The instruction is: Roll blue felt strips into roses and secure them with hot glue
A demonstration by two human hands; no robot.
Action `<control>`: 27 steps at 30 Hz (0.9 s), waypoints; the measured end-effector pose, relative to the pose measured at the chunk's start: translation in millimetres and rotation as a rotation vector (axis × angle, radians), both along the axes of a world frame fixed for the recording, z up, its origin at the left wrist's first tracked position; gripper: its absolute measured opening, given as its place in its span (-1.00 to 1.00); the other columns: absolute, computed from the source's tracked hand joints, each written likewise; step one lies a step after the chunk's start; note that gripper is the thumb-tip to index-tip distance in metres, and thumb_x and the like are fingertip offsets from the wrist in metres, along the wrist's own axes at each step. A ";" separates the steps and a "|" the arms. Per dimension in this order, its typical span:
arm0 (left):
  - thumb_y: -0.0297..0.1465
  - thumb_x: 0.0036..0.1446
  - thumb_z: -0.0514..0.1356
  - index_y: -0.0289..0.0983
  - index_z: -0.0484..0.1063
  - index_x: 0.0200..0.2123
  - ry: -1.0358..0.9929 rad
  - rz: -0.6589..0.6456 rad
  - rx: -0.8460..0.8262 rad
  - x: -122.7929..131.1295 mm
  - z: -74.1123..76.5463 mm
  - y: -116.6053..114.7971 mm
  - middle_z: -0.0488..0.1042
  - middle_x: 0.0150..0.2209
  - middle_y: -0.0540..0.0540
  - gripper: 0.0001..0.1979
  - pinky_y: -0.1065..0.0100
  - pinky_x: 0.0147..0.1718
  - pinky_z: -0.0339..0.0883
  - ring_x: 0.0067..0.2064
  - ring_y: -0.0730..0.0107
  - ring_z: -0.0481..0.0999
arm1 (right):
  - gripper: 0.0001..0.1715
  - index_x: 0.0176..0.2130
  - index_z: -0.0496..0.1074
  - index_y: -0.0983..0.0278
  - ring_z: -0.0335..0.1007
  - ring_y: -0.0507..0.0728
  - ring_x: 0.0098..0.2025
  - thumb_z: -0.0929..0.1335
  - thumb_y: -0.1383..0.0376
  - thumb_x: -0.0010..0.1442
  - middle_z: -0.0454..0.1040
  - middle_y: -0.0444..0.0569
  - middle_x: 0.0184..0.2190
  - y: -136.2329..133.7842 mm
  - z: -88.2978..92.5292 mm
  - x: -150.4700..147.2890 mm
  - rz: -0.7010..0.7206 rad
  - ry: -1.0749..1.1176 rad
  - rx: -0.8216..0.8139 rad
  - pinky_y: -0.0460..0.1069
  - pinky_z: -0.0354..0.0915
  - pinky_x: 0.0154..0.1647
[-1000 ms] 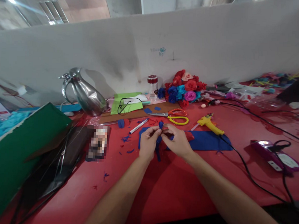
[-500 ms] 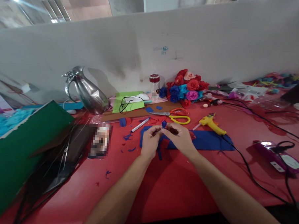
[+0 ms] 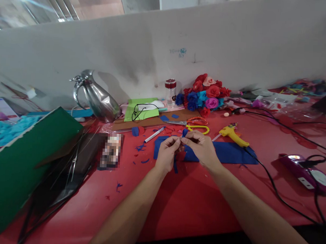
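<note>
Blue felt strip (image 3: 183, 132) pinched btwn left hand (image 3: 167, 153) & right hand (image 3: 202, 147), above red table (image 3: 191, 206).

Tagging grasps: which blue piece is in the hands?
The small rolled piece, pinched between left hand and right hand. The big sheet and the scrap by the marker lie on the table.

Premises: a craft workbench in an industrial-type hall. A red worktable (image 3: 191, 209), backed by a low white partition (image 3: 250, 43), carries a yellow glue gun (image 3: 233, 134), scissors (image 3: 194, 125) and a blue sheet (image 3: 229, 153) with cut scraps at centre frame, and a heap of finished handmade flowers (image 3: 204, 93) at upper centre. A bare ceiling (image 3: 89, 3) with strip lighting shows above the partition, upper left.
</note>
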State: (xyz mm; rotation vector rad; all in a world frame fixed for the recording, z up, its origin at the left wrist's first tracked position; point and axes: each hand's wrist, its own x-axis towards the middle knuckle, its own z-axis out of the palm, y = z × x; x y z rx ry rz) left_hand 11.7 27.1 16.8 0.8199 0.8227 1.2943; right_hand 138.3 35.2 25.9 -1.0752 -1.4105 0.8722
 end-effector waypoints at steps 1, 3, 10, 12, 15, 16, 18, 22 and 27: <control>-0.19 -0.23 0.42 -0.29 0.43 -0.52 -0.010 -0.007 -0.006 -0.3 0.2 0.0 0.39 -0.55 0.06 -0.67 0.45 -0.44 0.21 -0.51 0.56 0.30 | -0.81 -0.54 0.46 0.26 0.35 0.09 -0.38 0.44 0.20 -0.01 0.43 -0.09 -0.50 -0.1 0.6 -0.2 0.007 0.009 -0.010 -0.01 0.29 -0.29; -0.20 -0.24 0.43 -0.29 0.41 -0.54 -0.029 -0.007 -0.018 -1.1 0.3 0.3 0.37 -0.55 0.06 -0.66 0.46 -0.46 0.18 -0.51 0.57 0.28 | -0.82 -0.53 0.47 0.26 0.35 0.09 -0.39 0.45 0.21 -0.03 0.43 -0.10 -0.51 -0.6 1.5 -1.2 0.011 0.024 -0.042 -0.01 0.29 -0.29; -0.25 -0.31 0.47 -0.30 0.42 -0.56 -0.112 -0.029 -0.056 -3.5 -2.9 2.8 0.36 -0.56 0.06 -0.66 0.51 -0.49 0.14 -0.49 0.58 0.29 | -0.80 -0.49 0.49 0.28 0.35 0.08 -0.38 0.46 0.18 -0.05 0.46 -0.11 -0.49 -5.6 6.5 -5.5 0.065 0.070 -0.174 0.00 0.29 -0.27; -0.26 -0.30 0.47 -0.30 0.40 -0.56 -0.127 -0.026 -0.059 -3.7 -3.7 3.1 0.36 -0.55 0.07 -0.66 0.50 -0.50 0.14 -0.50 0.59 0.29 | -0.75 -0.53 0.46 0.27 0.34 0.07 -0.37 0.44 0.14 -0.02 0.45 -0.11 -0.47 -7.3 7.9 -6.6 0.092 0.074 -0.165 -0.01 0.28 -0.28; -0.26 -0.29 0.46 -0.29 0.37 -0.55 -0.129 -0.025 -0.077 -3.6 -4.1 2.7 0.34 -0.55 0.09 -0.65 0.50 -0.51 0.14 -0.52 0.61 0.28 | -0.67 -0.59 0.40 0.26 0.31 0.06 -0.37 0.42 0.10 0.02 0.43 -0.10 -0.48 -7.9 7.0 -8.1 0.107 0.068 -0.131 -0.03 0.27 -0.32; -0.26 -0.29 0.46 -0.29 0.37 -0.54 -0.125 -0.035 -0.085 -3.3 -4.1 2.3 0.35 -0.55 0.09 -0.64 0.50 -0.51 0.15 -0.53 0.62 0.28 | -0.68 -0.58 0.41 0.26 0.30 0.06 -0.38 0.41 0.10 0.02 0.41 -0.11 -0.48 -7.4 5.9 -8.3 0.103 0.070 -0.127 -0.03 0.26 -0.34; -0.30 -0.30 0.46 -0.29 0.39 -0.52 -0.116 -0.074 -0.095 -2.3 -4.4 1.3 0.37 -0.53 0.09 -0.66 0.49 -0.49 0.19 -0.53 0.62 0.31 | -0.70 -0.54 0.42 0.26 0.28 0.05 -0.41 0.41 0.10 0.03 0.39 -0.12 -0.50 -5.6 3.3 -7.9 0.084 0.077 -0.130 -0.04 0.24 -0.37; -0.41 -0.23 0.42 -0.29 0.46 -0.44 -0.063 -0.111 -0.083 0.5 -6.2 -0.2 0.44 -0.46 0.04 -0.76 0.47 -0.40 0.23 -0.45 0.58 0.38 | -0.70 -0.50 0.41 0.26 0.24 0.04 -0.45 0.39 0.08 0.04 0.34 -0.13 -0.53 -1.7 0.7 -3.8 0.011 0.061 -0.113 -0.05 0.21 -0.41; -0.43 -0.19 0.38 -0.27 0.53 -0.41 -0.038 -0.017 -0.035 -0.1 -5.7 1.4 0.50 -0.43 0.02 -0.82 0.45 -0.30 0.25 -0.38 0.54 0.42 | -0.73 -0.48 0.41 0.26 0.27 0.06 -0.44 0.39 0.10 0.04 0.38 -0.12 -0.52 -0.9 1.8 0.7 -0.003 0.025 -0.091 -0.04 0.23 -0.38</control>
